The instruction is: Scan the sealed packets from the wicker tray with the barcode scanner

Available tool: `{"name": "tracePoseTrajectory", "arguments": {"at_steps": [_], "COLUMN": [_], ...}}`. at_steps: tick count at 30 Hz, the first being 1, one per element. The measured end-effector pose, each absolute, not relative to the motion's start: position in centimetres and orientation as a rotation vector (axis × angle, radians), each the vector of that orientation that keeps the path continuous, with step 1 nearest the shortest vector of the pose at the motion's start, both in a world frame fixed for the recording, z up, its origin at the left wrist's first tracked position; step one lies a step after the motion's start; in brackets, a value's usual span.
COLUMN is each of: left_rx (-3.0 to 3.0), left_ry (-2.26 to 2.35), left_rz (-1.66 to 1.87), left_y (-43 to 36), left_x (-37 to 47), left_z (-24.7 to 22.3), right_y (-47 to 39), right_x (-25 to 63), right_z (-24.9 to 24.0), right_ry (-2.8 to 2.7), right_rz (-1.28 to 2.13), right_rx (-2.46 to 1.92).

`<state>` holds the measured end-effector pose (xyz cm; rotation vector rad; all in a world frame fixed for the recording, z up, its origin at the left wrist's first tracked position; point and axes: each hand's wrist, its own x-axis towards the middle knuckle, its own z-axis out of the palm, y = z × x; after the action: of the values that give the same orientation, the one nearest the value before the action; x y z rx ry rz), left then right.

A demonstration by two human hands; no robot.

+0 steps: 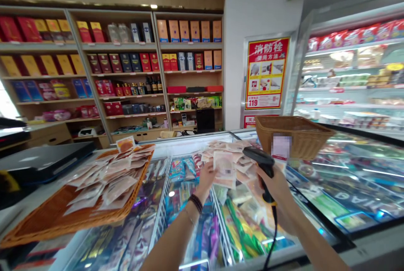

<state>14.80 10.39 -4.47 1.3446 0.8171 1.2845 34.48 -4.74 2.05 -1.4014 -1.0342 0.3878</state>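
Both forearms run off the bottom edge, where the black cord (275,225) also leaves view. Over the freezer (341,237), the left hand (207,176) pinches a flat packet (224,162) at its left edge; its pale contents are blurred, and its small barcode is too soft to read. The right hand (275,180) grips the handle of a black scanner (260,158), whose nose points toward the packet; the trigger is hard to make out. A pile of similar packets (235,145) lies behind, partly hidden by packet and scanner. At left, an orange wicker tray (38,222) holds more. The label (280,144) on the brown basket (306,142) is pixelated. Beyond, a red poster (264,73) reads "消防栓 使用方法" and "119"; the basket cuts off a lower sign (251,121). Lettering on the shelved boxes (174,31) is mostly illegible.
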Motion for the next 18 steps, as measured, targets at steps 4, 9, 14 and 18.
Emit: {"name": "tracePoseTrajectory", "arguments": {"at_steps": [4, 9, 14, 18], "left_rx": [1.708, 1.924, 2.143, 2.144], "left_ry": [0.916, 1.086, 1.185, 1.415], "left_rz": [1.255, 1.349, 1.358, 1.469], "left_y": [9.8, 9.5, 9.5, 9.6], "left_x": [14.7, 11.4, 4.3, -3.8], "left_z": [-4.7, -3.5, -0.6, 2.3], "right_y": [-5.2, -4.8, -2.0, 0.5], "right_x": [34.6, 33.3, 29.8, 25.2], "right_z": [2.3, 3.0, 3.7, 4.4], "right_ry": [-1.02, -1.096, -1.199, -1.24], "right_rz": [0.33, 0.38, 0.461, 0.526], "right_rx": [-1.409, -1.411, -1.291, -1.251]}}
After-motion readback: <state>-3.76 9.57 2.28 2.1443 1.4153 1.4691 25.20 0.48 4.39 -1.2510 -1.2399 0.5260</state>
